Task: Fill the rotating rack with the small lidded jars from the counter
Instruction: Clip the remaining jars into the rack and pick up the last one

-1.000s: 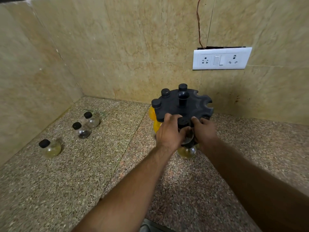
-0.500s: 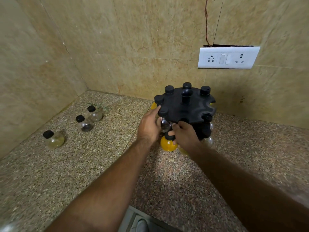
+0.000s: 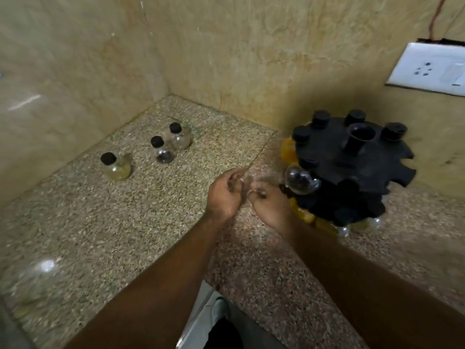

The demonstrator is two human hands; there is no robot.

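The black rotating rack (image 3: 352,167) stands at the right by the back wall, with several black-lidded jars hanging in its slots. A clear jar with dark contents (image 3: 300,182) hangs at its near left edge. Three small black-lidded jars stand on the counter at the left: a yellowish one (image 3: 117,167), one with dark contents (image 3: 163,153) and a clear one (image 3: 180,139). My left hand (image 3: 226,195) and my right hand (image 3: 270,209) hover side by side just left of the rack, blurred, fingers loosely curled with nothing in them.
The speckled granite counter (image 3: 105,227) meets tiled walls at the back and left, forming a corner behind the loose jars. A white socket plate (image 3: 427,69) is on the wall above the rack. The counter's front edge (image 3: 206,293) lies below my forearms.
Both hands have come off the rack and drawn back to its left. The view has swung left, so the rack now sits at the right.
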